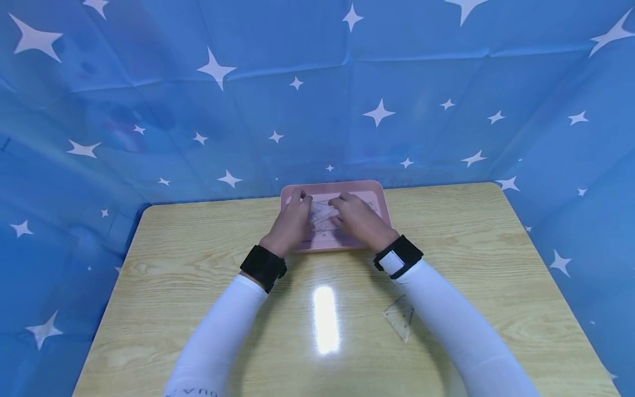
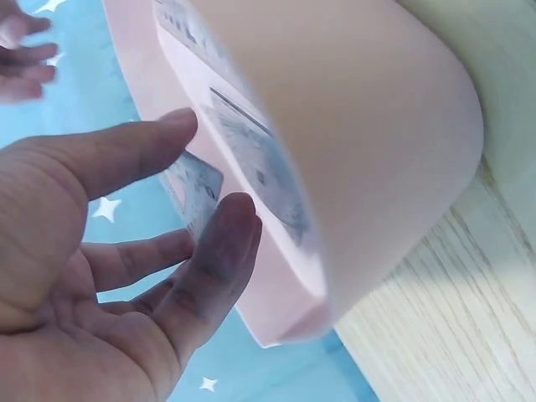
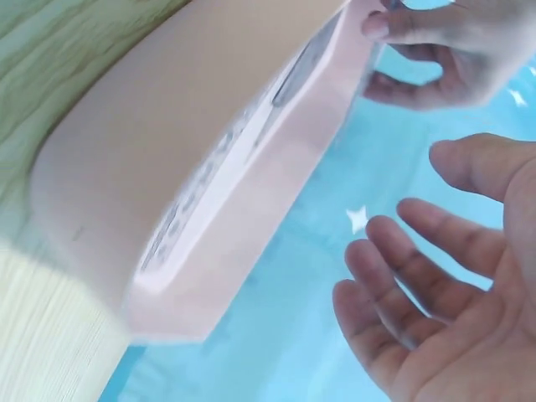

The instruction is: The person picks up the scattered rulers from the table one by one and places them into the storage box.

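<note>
My left hand (image 1: 291,223) is over the left part of a pink tray (image 1: 382,198). In the left wrist view its thumb and fingers pinch a thin clear plastic piece (image 2: 201,186) with printed markings and a rounded corner; the rest of it hides behind the fingers. The right hand (image 3: 444,293) hovers above the tray's right part, its fingers spread and relaxed with nothing between them. Inside the tray lie clear drawing tools, one of them a curved, protractor-like piece (image 2: 260,163) with dark markings.
A clear set square (image 1: 399,318) lies on the wood-grain table (image 1: 198,242), beside the right forearm. Behind the tray, at the table's far edge, hangs a blue cloth (image 1: 317,127) with white stars. Light glares on the tabletop between the forearms.
</note>
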Demonstrator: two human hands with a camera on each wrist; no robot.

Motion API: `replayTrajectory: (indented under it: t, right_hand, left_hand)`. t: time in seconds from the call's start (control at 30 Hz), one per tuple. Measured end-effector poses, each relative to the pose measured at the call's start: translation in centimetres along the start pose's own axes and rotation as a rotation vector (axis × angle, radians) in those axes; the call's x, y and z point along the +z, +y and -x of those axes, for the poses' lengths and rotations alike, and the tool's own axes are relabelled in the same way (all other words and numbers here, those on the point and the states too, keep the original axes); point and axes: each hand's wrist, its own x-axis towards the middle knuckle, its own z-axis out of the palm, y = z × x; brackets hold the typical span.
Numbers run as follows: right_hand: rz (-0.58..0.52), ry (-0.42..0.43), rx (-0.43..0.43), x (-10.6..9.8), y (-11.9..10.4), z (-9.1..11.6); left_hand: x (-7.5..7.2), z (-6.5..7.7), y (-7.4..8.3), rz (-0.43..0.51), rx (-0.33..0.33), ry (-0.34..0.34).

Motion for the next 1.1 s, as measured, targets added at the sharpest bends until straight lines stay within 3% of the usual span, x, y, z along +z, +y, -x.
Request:
replayTrajectory:
  t: [0.23,0.53,0.87,1.1]
  right_hand:
    - [0.042,0.049,-0.014,-0.3,0.8,1.0]
    - [0.039,0.12,0.017,-1.9,2.3,3.6]
    - [0.056,0.308,0.018,-3.2,4.7,8.6]
    - [0.085,0.342,0.027,-2.8,6.2,11.7]
  left_hand:
    - [0.3,-0.8,-0.6,-0.009,-0.025,0.015]
    - [0.8,-2.3,-1.7,0.058,-0.134,-0.073]
    - [1.3,-3.0,-2.0,0.022,-0.134,-0.124]
    - [2.3,-3.1,-2.4,0.022,-0.165,-0.114]
